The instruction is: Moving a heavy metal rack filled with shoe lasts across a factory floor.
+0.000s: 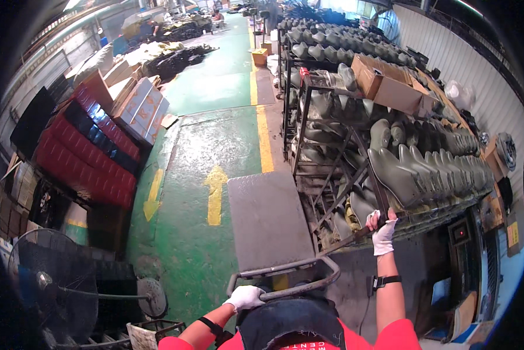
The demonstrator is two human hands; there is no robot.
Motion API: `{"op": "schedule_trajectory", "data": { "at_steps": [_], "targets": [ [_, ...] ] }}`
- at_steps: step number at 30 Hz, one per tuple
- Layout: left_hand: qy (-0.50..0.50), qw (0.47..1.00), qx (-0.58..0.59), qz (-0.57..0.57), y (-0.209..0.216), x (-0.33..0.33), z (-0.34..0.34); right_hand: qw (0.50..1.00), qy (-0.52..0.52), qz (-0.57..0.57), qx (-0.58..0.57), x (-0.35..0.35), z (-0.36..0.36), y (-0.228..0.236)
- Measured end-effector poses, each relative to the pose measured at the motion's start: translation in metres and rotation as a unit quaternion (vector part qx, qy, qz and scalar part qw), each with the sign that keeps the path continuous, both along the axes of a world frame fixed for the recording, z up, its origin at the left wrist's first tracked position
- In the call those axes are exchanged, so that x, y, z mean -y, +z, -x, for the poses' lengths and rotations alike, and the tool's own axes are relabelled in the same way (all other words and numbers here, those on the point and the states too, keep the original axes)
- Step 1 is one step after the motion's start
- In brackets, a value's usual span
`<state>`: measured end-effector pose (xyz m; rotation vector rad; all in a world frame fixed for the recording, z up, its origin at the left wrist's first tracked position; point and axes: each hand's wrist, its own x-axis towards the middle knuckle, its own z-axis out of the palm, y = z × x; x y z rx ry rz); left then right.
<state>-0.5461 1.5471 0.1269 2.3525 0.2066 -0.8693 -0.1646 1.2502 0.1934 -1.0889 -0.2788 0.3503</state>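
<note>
My left hand (pixel 245 297), in a white glove, is closed round the lower part of the looped metal handle (pixel 330 267) of a flatbed cart. The cart's flat grey platform (pixel 270 219) stretches ahead with nothing on it. Over to the right, my right hand (pixel 383 234), gloved with bare fingertips showing, is wrapped round a dark metal bar at the near corner of a rack (pixel 380 189). Rows of dark green boots (pixel 410 175) lie on that rack close beyond the hand.
More loaded racks (pixel 320 105) line the right side, one topped by an open cardboard box (pixel 387 84). A green walkway (pixel 183 233) with yellow arrows runs ahead. Dark red stacked cartons (pixel 84 160) stand at left, with a large floor fan (pixel 55 283) nearer me.
</note>
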Motion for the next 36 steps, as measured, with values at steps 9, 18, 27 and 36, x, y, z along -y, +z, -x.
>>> {"op": "schedule_trajectory", "data": {
  "at_steps": [9,18,27,36],
  "targets": [
    [0.016,1.0,0.008,-0.019,0.004,-0.006,-0.012,1.0,-0.03,0.009,-0.004,-0.005,0.004,0.004],
    [0.038,0.998,0.026,-0.049,0.005,-0.024,-0.047,1.0,-0.004,0.021,0.01,-0.002,0.002,0.005],
    [0.074,0.995,0.044,-0.052,-0.003,-0.052,-0.083,0.999,-0.032,0.025,0.005,-0.006,0.005,0.007],
    [0.085,0.991,0.06,-0.086,-0.001,-0.069,-0.103,0.999,-0.03,0.006,-0.01,-0.005,0.002,0.002]
  ]
}}
